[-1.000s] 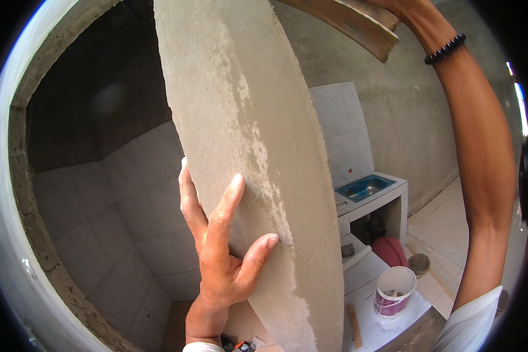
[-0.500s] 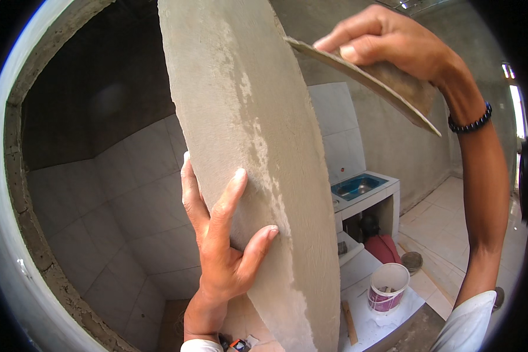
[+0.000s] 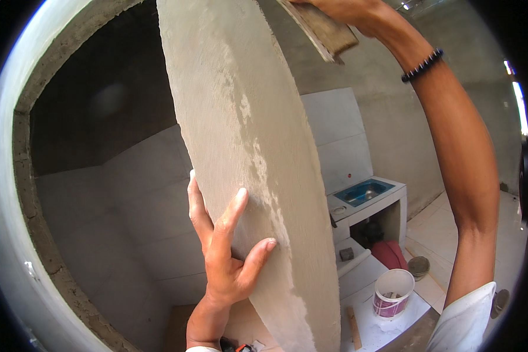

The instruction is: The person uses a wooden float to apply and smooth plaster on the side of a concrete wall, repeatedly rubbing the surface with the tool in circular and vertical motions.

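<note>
A tall grey plastered wall end (image 3: 287,176) runs up the middle of the view, with a paler, rougher streak down its face. My left hand (image 3: 226,252) rests on its left side, fingers spread, the thumb and a finger lying on the plaster and another finger along the left edge. At the top, right of the wall, my right hand (image 3: 358,13) grips a wooden float (image 3: 333,36), which is tilted and smeared with plaster. The upper frame edge cuts off part of that hand and of the float.
Right of the wall, a metal sink (image 3: 364,192) sits in a tiled counter. Below stand a white and purple bucket (image 3: 393,293) and a dark round container (image 3: 418,267); a wooden strip (image 3: 354,327) lies nearby. A rough-edged opening (image 3: 26,193) curves on the left.
My right hand has moved up and left with the float, partly leaving the frame. My left hand stays on the same spot of the wall while the view shifts slightly.
</note>
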The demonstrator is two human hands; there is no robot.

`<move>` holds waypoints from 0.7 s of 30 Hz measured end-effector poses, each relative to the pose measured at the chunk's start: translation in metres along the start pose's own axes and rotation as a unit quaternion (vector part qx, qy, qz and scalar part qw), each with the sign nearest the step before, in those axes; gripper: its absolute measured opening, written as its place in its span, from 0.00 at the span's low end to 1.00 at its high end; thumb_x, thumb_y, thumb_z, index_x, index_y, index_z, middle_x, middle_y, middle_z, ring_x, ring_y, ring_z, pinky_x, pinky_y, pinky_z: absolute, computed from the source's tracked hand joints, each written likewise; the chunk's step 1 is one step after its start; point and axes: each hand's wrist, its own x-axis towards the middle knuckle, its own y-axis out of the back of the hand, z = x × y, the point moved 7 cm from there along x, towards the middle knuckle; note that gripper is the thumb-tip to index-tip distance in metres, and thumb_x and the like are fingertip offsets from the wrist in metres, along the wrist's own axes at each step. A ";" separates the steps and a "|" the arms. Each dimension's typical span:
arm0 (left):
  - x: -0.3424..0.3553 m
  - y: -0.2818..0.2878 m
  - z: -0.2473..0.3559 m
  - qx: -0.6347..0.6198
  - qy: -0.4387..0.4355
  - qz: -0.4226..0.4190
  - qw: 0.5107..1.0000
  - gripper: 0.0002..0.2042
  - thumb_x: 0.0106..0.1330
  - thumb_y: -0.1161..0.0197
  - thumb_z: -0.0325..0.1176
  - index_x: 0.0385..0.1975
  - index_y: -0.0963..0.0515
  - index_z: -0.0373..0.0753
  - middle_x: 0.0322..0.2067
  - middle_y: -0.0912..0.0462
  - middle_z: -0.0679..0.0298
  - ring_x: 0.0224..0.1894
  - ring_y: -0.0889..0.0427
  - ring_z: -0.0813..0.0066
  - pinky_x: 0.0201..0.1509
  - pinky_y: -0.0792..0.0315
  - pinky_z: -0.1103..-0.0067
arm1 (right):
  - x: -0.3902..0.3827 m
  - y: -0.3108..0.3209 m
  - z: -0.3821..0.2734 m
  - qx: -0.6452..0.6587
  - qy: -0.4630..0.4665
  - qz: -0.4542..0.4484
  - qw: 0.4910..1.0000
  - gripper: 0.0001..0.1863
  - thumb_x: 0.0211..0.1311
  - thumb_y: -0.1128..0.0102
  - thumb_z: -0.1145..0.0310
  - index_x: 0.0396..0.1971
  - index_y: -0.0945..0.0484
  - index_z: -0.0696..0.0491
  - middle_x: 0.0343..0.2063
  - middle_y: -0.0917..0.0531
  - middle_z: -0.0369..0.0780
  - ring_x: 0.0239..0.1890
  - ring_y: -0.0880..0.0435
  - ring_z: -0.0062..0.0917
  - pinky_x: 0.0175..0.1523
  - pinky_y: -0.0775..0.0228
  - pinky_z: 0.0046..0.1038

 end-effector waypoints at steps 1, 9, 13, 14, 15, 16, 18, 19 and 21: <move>0.000 0.000 0.000 0.004 -0.001 -0.001 1.000 0.32 0.58 0.26 0.32 0.64 0.27 0.40 0.74 0.63 0.35 0.78 0.59 0.36 0.76 0.52 0.52 | 0.011 0.001 0.010 -0.015 0.015 0.007 1.000 0.21 0.62 0.42 0.72 0.55 0.18 0.59 0.51 0.15 0.49 0.52 0.17 0.34 0.59 0.25 0.31; -0.004 0.001 -0.002 0.017 0.004 0.011 1.000 0.31 0.58 0.27 0.36 0.63 0.26 0.37 0.75 0.62 0.32 0.79 0.63 0.38 0.77 0.56 0.52 | -0.010 -0.012 -0.007 0.033 0.051 -0.030 0.998 0.20 0.58 0.45 0.75 0.50 0.15 0.58 0.44 0.12 0.48 0.45 0.15 0.29 0.52 0.23 0.27; -0.003 -0.003 -0.003 0.010 0.006 0.014 1.000 0.31 0.59 0.27 0.38 0.63 0.26 0.37 0.75 0.63 0.32 0.79 0.63 0.40 0.77 0.57 0.53 | -0.054 -0.031 0.010 0.008 0.123 0.027 0.992 0.18 0.62 0.44 0.73 0.50 0.16 0.61 0.43 0.12 0.47 0.45 0.14 0.28 0.53 0.23 0.26; -0.003 -0.005 -0.004 0.002 0.008 0.015 1.000 0.31 0.59 0.27 0.38 0.63 0.26 0.37 0.75 0.63 0.32 0.79 0.62 0.40 0.77 0.57 0.53 | -0.085 -0.030 0.002 -0.087 0.161 0.080 0.980 0.18 0.62 0.42 0.69 0.49 0.15 0.58 0.43 0.12 0.45 0.45 0.13 0.31 0.54 0.23 0.29; -0.004 -0.004 -0.003 0.002 0.011 0.017 1.000 0.31 0.60 0.27 0.39 0.63 0.26 0.37 0.75 0.63 0.32 0.79 0.62 0.41 0.77 0.57 0.54 | -0.103 -0.033 -0.002 -0.078 0.159 0.030 0.984 0.18 0.62 0.43 0.70 0.50 0.15 0.59 0.43 0.12 0.45 0.46 0.13 0.31 0.55 0.23 0.29; -0.003 -0.003 -0.001 0.016 0.013 0.022 1.000 0.32 0.59 0.28 0.41 0.63 0.26 0.38 0.75 0.61 0.33 0.79 0.61 0.42 0.77 0.56 0.54 | -0.119 -0.027 -0.007 -0.071 0.157 -0.018 0.985 0.17 0.63 0.44 0.71 0.50 0.16 0.59 0.44 0.12 0.44 0.47 0.14 0.32 0.57 0.24 0.30; -0.003 -0.003 -0.004 0.032 0.015 0.033 0.999 0.34 0.57 0.30 0.47 0.63 0.26 0.39 0.75 0.57 0.35 0.79 0.57 0.45 0.77 0.55 0.54 | -0.131 -0.018 0.000 -0.020 0.147 -0.044 0.988 0.17 0.64 0.45 0.73 0.50 0.16 0.59 0.44 0.12 0.44 0.47 0.14 0.32 0.57 0.24 0.30; -0.003 -0.003 -0.002 0.028 0.016 0.026 0.999 0.33 0.58 0.29 0.44 0.63 0.26 0.39 0.75 0.60 0.34 0.79 0.58 0.44 0.77 0.55 0.54 | -0.131 -0.013 0.008 0.029 0.141 -0.020 0.989 0.17 0.64 0.45 0.73 0.49 0.15 0.58 0.43 0.12 0.44 0.46 0.14 0.32 0.56 0.24 0.30; -0.002 -0.005 0.000 0.015 0.015 0.013 1.000 0.31 0.59 0.27 0.38 0.63 0.26 0.37 0.75 0.64 0.33 0.79 0.59 0.41 0.77 0.56 0.54 | -0.119 0.000 0.023 0.038 0.137 0.055 0.988 0.18 0.62 0.43 0.69 0.49 0.14 0.58 0.41 0.12 0.45 0.41 0.14 0.29 0.50 0.23 0.28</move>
